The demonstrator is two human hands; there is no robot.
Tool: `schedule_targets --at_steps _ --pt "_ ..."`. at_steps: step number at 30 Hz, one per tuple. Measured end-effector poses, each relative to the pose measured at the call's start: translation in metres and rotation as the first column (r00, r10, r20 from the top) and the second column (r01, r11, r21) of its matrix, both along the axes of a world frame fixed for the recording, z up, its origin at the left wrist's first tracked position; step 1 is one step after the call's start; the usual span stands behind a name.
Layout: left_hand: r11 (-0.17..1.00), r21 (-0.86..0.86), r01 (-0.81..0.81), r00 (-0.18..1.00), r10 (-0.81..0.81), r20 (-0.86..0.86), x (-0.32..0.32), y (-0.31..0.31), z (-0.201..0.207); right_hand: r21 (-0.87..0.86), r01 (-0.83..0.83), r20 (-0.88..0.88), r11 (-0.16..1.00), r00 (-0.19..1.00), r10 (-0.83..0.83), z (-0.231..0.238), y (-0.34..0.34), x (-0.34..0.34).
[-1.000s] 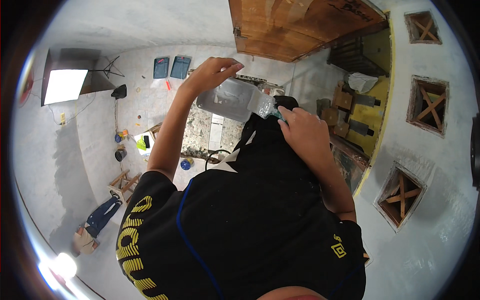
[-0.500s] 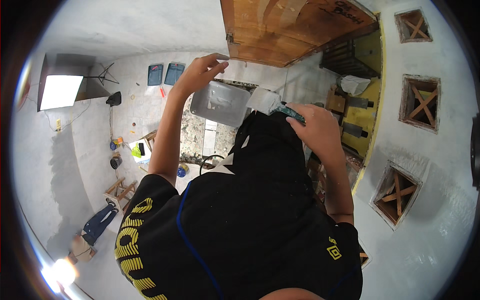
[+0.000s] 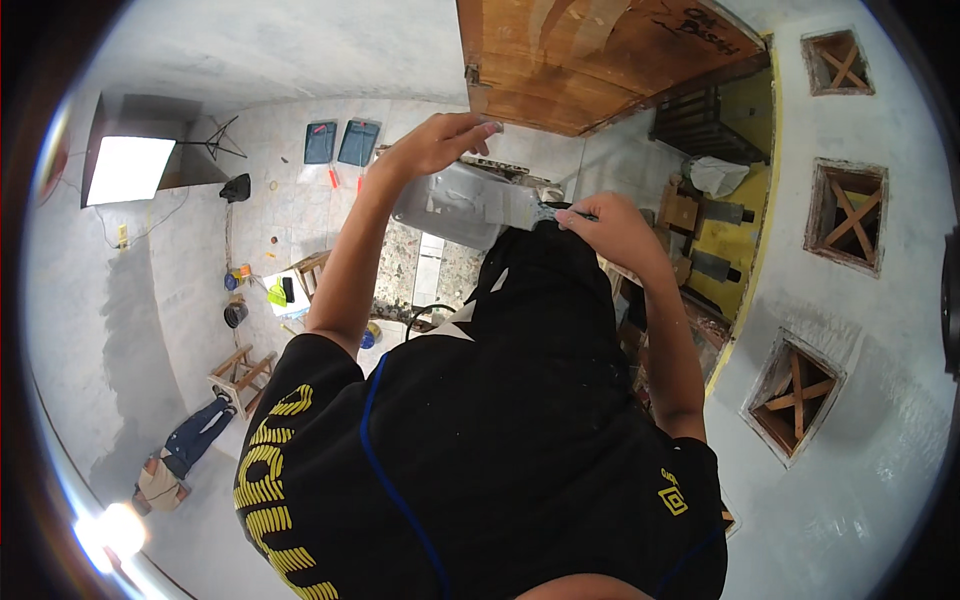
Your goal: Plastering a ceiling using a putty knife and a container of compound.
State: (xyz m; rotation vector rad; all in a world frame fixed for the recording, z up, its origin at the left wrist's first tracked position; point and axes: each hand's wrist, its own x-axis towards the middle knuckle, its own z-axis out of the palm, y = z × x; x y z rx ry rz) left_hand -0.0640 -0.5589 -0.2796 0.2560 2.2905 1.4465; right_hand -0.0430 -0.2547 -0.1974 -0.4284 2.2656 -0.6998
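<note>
Right hand (image 3: 612, 228), 2 o'clock: fingers closed on the teal handle of a broad flat hand tool (image 3: 515, 208), brush or scraper uncertain; pale head toward 9, overlapping the tub in view. Grey plastic tub (image 3: 465, 236), just before 12. Left hand (image 3: 437, 147), at tub's far edge: fingers loosely bent, partly spread; any grip cannot be told. Roller trays (image 3: 357, 143), between 10 and 11; wooden door (image 3: 600, 70), 1; co-worker (image 3: 160, 483), 8 o'clock

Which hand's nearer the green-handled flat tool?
Right. The right hand grips the flat tool near its handle end; the left hand is apart from it, by the grey tub's far rim.
</note>
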Motion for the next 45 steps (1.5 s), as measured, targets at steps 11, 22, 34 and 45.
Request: schedule_targets --at_steps 11,22,34,45 --pt "0.999 0.03 0.02 0.993 -0.024 0.115 0.01 0.011 -0.004 0.099 0.18 -0.113 0.979 0.979 -0.169 0.023 0.005 0.031" --pt "0.98 -0.175 -0.096 0.952 0.039 -0.303 -0.004 0.054 0.068 -0.296 0.598 -0.148 0.745 0.742 -0.654 0.027 0.085 0.04" --pt "0.667 0.424 0.612 0.772 -0.62 -0.139 -0.011 0.303 0.174 -0.912 0.4 0.099 -0.086 0.014 -0.995 0.092 0.142 0.097" --pt "0.321 0.733 0.599 0.617 -0.769 -0.168 0.002 0.45 0.267 -0.994 0.086 0.056 -0.069 -0.145 -0.988 0.165 0.19 0.101"
